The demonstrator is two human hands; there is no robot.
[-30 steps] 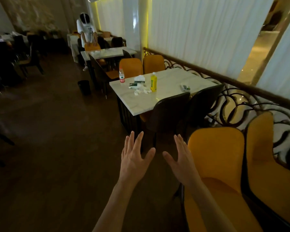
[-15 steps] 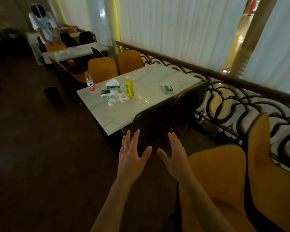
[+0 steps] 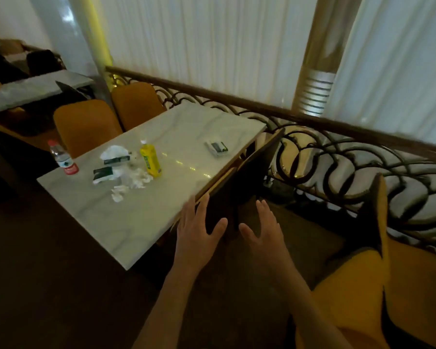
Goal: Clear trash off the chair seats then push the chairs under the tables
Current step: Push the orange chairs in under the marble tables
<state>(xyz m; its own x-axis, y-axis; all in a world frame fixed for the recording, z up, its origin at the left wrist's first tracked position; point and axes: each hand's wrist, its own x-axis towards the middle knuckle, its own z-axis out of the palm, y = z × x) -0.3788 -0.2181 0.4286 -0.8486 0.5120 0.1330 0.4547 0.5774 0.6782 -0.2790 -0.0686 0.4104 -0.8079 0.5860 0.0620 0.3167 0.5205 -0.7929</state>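
A white marble table (image 3: 141, 217) stands ahead of me. Two dark-backed chairs sit along its near right side: the nearer chair (image 3: 220, 197) and a second chair (image 3: 262, 157) beyond it, both tucked close to the table edge. My left hand (image 3: 196, 233) is open, fingers spread, just in front of the nearer chair's back. Beside it my right hand (image 3: 264, 227) is open too and holds nothing. Two orange chairs (image 3: 86, 124) stand at the table's far side. The seats are hidden from view.
On the table lie a water bottle (image 3: 63, 157), a yellow bottle (image 3: 150, 159), crumpled tissues (image 3: 129, 180) and packets (image 3: 217, 147). An ornate metal railing (image 3: 337, 167) runs along the right. Orange chairs (image 3: 363, 298) stand at my lower right. Another table (image 3: 35, 86) is at far left.
I have moved closer to the table and turned right. Both open hands have advanced toward the back of the nearer dark chair. The person at the far table has left the view.
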